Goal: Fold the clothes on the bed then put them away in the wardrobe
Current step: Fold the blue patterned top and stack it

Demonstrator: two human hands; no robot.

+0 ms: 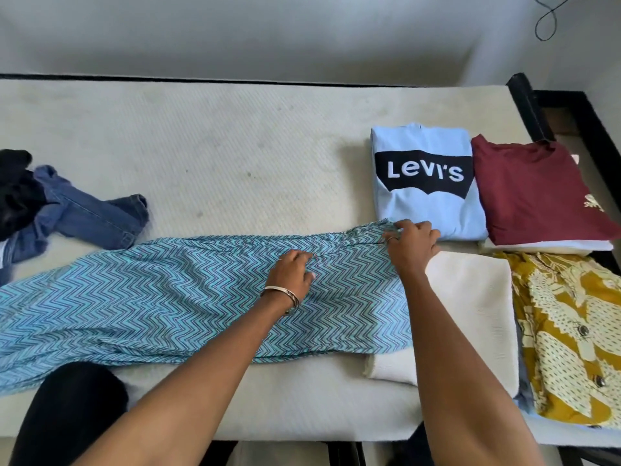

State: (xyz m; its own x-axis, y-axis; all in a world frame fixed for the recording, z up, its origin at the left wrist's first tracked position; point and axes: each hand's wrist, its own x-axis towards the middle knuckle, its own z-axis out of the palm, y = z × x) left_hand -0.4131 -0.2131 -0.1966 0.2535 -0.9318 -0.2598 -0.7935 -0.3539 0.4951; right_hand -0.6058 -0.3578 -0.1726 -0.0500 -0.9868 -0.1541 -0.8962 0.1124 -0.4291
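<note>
A long blue zigzag-patterned garment (151, 297) lies stretched across the near side of the bed (218, 146). My left hand (294, 274), with bangles at the wrist, rests on its middle, fingers curled into the cloth. My right hand (411, 243) pinches the garment's right end at its far corner. Folded on the right are a light blue Levi's shirt (426, 183), a maroon shirt (537, 193) on a white one, a cream knit (470, 314) and a mustard floral garment (571, 338).
Crumpled blue jeans (90, 216) and a black garment (13, 190) lie at the bed's left. A black bed frame (527, 102) edges the right end. A grey wall rises behind. My dark-clad knee (67, 408) is at the near left edge.
</note>
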